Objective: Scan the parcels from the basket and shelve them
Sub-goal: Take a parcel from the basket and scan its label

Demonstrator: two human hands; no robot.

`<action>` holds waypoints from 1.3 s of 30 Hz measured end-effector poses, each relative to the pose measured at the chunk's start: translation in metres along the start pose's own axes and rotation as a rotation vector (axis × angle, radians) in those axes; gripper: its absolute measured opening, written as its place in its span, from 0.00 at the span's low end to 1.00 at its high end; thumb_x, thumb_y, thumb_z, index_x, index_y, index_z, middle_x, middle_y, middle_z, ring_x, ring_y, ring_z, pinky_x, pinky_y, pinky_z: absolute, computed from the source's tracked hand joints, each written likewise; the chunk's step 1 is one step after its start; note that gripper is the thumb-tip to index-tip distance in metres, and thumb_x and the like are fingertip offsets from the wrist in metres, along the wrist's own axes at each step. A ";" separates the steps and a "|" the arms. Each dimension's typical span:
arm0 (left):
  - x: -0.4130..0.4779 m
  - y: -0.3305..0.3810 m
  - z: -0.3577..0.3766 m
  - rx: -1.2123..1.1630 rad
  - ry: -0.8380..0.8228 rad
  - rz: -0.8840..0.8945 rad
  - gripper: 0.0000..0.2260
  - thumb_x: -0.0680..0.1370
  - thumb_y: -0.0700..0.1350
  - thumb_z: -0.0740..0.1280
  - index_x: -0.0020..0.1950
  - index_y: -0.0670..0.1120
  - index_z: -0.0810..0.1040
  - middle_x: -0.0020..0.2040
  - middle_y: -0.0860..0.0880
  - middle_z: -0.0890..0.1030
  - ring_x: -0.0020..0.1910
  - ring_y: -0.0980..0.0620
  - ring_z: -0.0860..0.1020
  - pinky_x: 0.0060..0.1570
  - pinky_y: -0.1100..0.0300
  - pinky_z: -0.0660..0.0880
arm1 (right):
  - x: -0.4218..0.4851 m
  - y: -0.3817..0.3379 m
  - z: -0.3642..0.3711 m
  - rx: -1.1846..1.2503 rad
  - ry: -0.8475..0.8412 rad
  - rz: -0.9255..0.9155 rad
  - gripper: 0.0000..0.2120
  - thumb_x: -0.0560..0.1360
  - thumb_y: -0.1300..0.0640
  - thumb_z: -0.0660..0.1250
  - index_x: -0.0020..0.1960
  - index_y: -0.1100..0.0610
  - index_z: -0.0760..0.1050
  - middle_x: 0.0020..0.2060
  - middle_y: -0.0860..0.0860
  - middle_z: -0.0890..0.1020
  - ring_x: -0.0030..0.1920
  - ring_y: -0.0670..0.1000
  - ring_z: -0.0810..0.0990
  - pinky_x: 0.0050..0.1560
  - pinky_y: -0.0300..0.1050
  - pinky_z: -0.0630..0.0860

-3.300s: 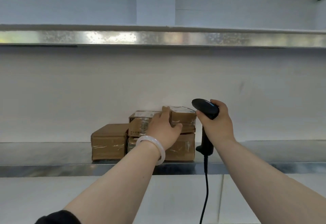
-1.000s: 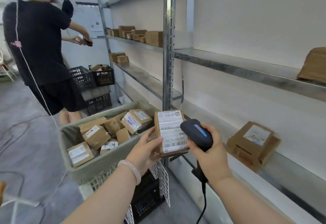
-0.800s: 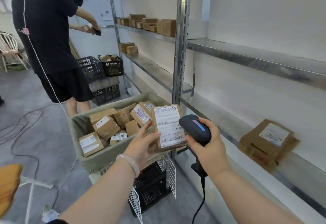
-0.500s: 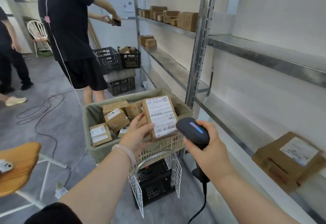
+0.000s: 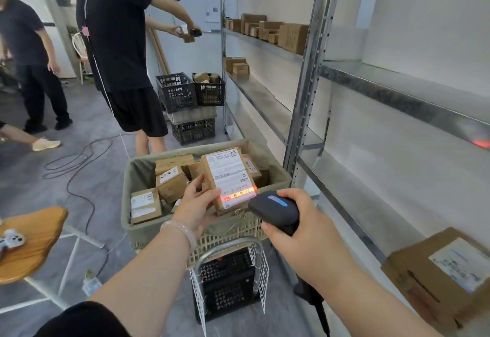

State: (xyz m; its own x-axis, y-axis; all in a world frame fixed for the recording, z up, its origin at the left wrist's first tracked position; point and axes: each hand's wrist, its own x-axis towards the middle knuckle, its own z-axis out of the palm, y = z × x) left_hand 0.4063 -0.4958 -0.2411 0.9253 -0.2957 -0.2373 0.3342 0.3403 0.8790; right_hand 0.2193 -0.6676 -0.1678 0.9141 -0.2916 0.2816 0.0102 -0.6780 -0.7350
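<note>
My left hand (image 5: 197,204) grips a flat cardboard parcel (image 5: 228,175) by its lower left corner and holds it up over the basket (image 5: 138,220), white label facing me. A red scan line glows across the barcode at the label's lower end. My right hand (image 5: 299,228) grips a black handheld scanner (image 5: 274,210) just right of and below the parcel, pointed at the barcode. The lined basket holds several more cardboard parcels (image 5: 171,184).
The basket sits on a wire cart (image 5: 228,281) with a black crate inside. Metal shelving (image 5: 305,113) runs along the right, with a parcel (image 5: 440,275) on the near shelf. Two people (image 5: 119,45) stand ahead left. Cables (image 5: 79,167) lie on the floor, and a wooden stool (image 5: 31,241) stands at left.
I turned from the shelf to the basket and picked up a parcel in my left hand. The scanner's red line now lights the barcode; before it was dark.
</note>
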 end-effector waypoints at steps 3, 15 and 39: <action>0.004 -0.004 0.003 -0.001 0.004 0.003 0.31 0.77 0.39 0.72 0.74 0.59 0.66 0.58 0.49 0.85 0.55 0.47 0.84 0.43 0.47 0.83 | 0.002 0.001 -0.012 -0.025 -0.036 -0.015 0.24 0.67 0.37 0.69 0.58 0.29 0.62 0.50 0.20 0.72 0.48 0.29 0.75 0.38 0.23 0.71; 0.008 -0.019 0.016 -0.018 0.033 0.016 0.29 0.77 0.38 0.71 0.73 0.58 0.66 0.58 0.47 0.85 0.55 0.47 0.84 0.47 0.46 0.83 | 0.008 0.011 -0.044 -0.048 -0.093 -0.027 0.22 0.69 0.40 0.72 0.57 0.31 0.64 0.49 0.22 0.74 0.48 0.31 0.76 0.39 0.29 0.75; 0.146 0.018 -0.046 0.142 0.176 -0.200 0.26 0.77 0.48 0.73 0.73 0.56 0.70 0.61 0.48 0.83 0.60 0.44 0.80 0.56 0.44 0.79 | 0.180 0.056 0.109 0.112 -0.073 0.208 0.25 0.70 0.46 0.75 0.56 0.26 0.64 0.47 0.22 0.75 0.45 0.30 0.77 0.38 0.31 0.73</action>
State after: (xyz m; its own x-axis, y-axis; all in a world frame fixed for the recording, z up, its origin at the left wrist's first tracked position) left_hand 0.5559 -0.4923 -0.2791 0.8648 -0.1803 -0.4686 0.4958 0.1589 0.8538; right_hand 0.4288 -0.6852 -0.2255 0.9280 -0.3650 0.0748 -0.1403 -0.5283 -0.8374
